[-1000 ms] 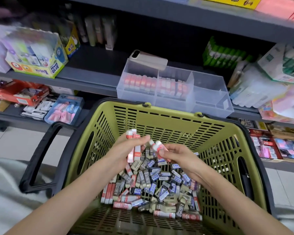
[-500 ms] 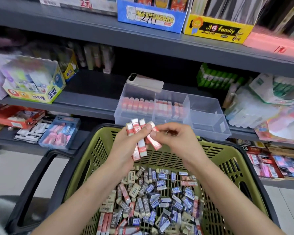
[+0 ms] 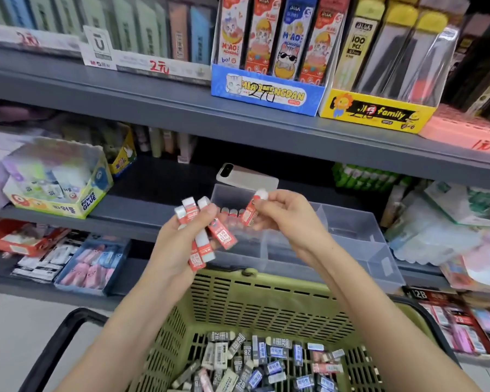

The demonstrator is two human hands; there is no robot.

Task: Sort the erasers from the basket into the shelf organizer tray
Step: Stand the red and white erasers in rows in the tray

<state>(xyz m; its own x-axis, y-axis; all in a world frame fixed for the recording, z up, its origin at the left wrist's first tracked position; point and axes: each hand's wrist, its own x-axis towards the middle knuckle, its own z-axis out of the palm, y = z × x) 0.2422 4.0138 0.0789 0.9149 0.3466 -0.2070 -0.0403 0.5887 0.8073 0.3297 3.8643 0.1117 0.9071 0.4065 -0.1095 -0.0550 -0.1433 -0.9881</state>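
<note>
My left hand (image 3: 178, 244) grips a bunch of red-sleeved white erasers (image 3: 201, 230), held up in front of the clear shelf organizer tray (image 3: 351, 222). My right hand (image 3: 289, 216) pinches a single red-sleeved eraser (image 3: 251, 210) over the tray's left compartment, where a row of red erasers (image 3: 232, 213) stands. Below, the green basket (image 3: 238, 301) holds a heap of mixed erasers (image 3: 266, 363) in black, blue and red sleeves.
A phone (image 3: 246, 176) lies on the shelf behind the tray. A Power Glue box (image 3: 57, 182) stands at left, packaged goods (image 3: 447, 222) at right. Display boxes (image 3: 269, 94) fill the upper shelf. The basket's black handle (image 3: 57, 343) hangs left.
Both hands rose out of the basket to the tray. My right hand took one eraser away from the bunch and moved it right, above the tray. The view tilted upward.
</note>
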